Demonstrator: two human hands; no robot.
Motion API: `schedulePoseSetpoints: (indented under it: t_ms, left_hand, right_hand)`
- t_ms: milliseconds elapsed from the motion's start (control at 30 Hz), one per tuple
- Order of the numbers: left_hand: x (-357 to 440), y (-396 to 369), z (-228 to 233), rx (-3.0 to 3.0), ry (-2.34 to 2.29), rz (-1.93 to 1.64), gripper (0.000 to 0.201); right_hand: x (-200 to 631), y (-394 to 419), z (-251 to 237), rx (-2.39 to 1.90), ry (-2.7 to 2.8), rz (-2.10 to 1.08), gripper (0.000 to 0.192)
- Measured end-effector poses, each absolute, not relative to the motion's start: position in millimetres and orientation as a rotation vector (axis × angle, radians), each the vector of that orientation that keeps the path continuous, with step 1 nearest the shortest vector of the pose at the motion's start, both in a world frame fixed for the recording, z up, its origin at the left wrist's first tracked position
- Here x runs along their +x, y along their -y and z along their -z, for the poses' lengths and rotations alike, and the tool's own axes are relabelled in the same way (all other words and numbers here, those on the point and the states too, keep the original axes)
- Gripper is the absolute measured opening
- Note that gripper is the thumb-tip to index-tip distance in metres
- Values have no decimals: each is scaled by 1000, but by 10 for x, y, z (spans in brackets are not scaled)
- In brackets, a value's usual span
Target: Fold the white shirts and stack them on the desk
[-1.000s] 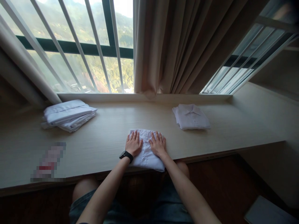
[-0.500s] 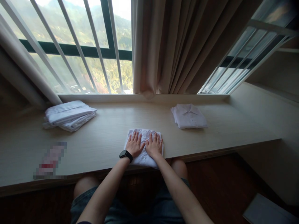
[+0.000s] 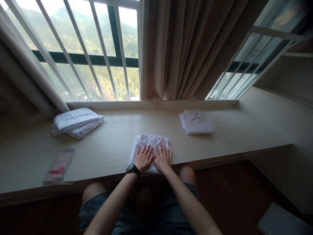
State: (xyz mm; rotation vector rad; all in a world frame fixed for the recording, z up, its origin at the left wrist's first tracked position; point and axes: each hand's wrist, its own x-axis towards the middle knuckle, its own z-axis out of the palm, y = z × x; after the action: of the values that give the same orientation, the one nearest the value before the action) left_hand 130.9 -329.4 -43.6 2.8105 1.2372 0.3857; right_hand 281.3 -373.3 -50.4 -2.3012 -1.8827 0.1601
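Both forearms reach forward from the lap, converging over the near edge of the tabletop (image 3: pixel 112 143). The left hand (image 3: pixel 143 158), with a dark watch (image 3: pixel 132 169) on its wrist, lies palm down with fingers spread and flat. The right hand (image 3: pixel 161 158) lies the same way just beside it, the two nearly touching at the thumbs. Neither grips anything: both are open and pressed flat on a folded white shirt (image 3: pixel 149 143) that sits at the middle of the near edge, its nearest part seeming to overhang the edge slightly, though the hands cover that spot.

Three lots of white cloth are on the tabletop. One is the shirt under the hands. A second folded shirt (image 3: pixel 197 121), collar up, lies toward the far right, near the back edge. A stack of white garments (image 3: pixel 77 122) lies at the far left by the back edge; how many pieces it holds cannot be counted. A blurred-out patch (image 3: pixel 60 166) lies near the front left edge.
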Motion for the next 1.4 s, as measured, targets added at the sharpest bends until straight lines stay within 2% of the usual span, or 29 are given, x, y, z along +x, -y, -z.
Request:
schedulePoseSetpoints:
  t_ms: [133,267,367,467,567,633,700,833,933,1100,1200,1267,1400]
  left_hand:
    - [1260,3310,362,2756,-1239,-393,58]
    - [970,3423,347,2594,-1461,-489,56]
    - [708,3515,426,2297,-1628,-596,58]
    - [589,3567,447,2048,-1672,-742,56]
    - [613,3570,340,1803,-1729,-794,57]
    - [654,3561,225,1532,-1742,-781,62]
    - [689,3568,109,1219,-1587,-769,64]
    - [763,3667,-52,765,-1093,-667,50]
    - [860,3775,-95,607,-997,-656,44]
    - [1087,3914,-59,558,-846,-768,66]
    - [1244,3997,-56,522,-754,-818,74]
    - [1349,4073,-88,500,-699,-828,76]
    - [1520,4281,-179,462,-624,-813,77]
  right_hand:
    - [2930,3806,451,-2168,1885,-170,61]
    - [3069,4307,527,-1997,1501,-164,55]
    - [3066,4801,684,-1821,900,-400,57]
    - [2946,5099,745,-1574,360,-773,60]
    - [2823,5103,649,-1272,116,-1103,59]
    - [2796,5008,552,-1136,33,-1193,53]
    - [2818,4906,475,-1082,-33,-1203,48]
    - [2936,4812,413,-1033,-122,-1198,36]
    - [3038,4823,395,-886,-134,-1236,27]
    - [3241,4816,403,-611,-77,-1305,18]
    - [3299,4735,416,-603,-56,-1259,14]
    - [3270,4667,390,-674,-52,-1206,17]
    - [3163,4556,232,-960,97,-1076,43]
